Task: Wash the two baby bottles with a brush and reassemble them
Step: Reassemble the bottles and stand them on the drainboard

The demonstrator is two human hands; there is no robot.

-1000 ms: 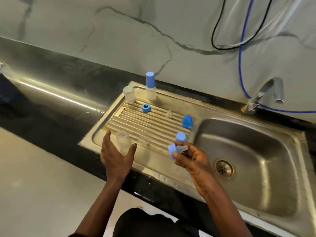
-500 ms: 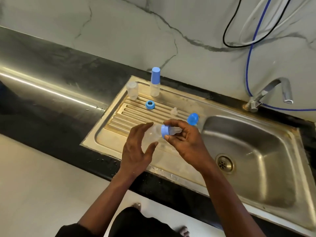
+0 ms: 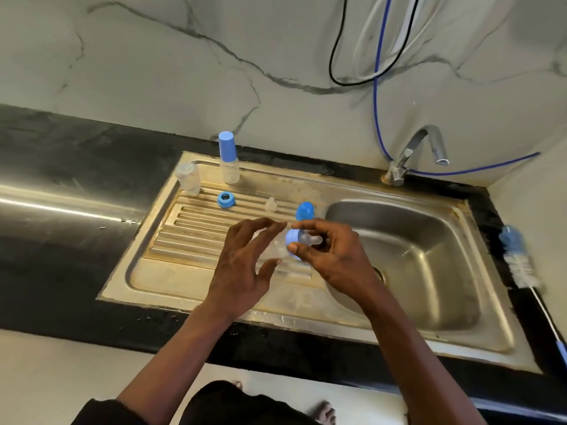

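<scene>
My left hand (image 3: 242,265) holds a clear baby bottle (image 3: 274,248) sideways over the draining board. My right hand (image 3: 333,256) pinches the blue collar with its clear teat (image 3: 299,240) against the bottle's mouth. A second clear bottle body (image 3: 188,178) stands at the board's far left corner. A loose blue collar (image 3: 226,199), a loose clear teat (image 3: 271,204) and a blue cap (image 3: 304,211) lie on the ribbed board. The bottle brush (image 3: 518,259) lies on the counter right of the sink.
A small bottle with a tall blue cap (image 3: 228,159) stands at the back of the draining board (image 3: 184,240). The steel sink basin (image 3: 423,256) lies to the right, with the tap (image 3: 414,154) behind it. Black counter (image 3: 61,167) runs left. Cables hang on the wall.
My left hand lifted the clear bottle off the board. My right hand brought the collar with teat to the bottle's mouth, and both hands now hold them together.
</scene>
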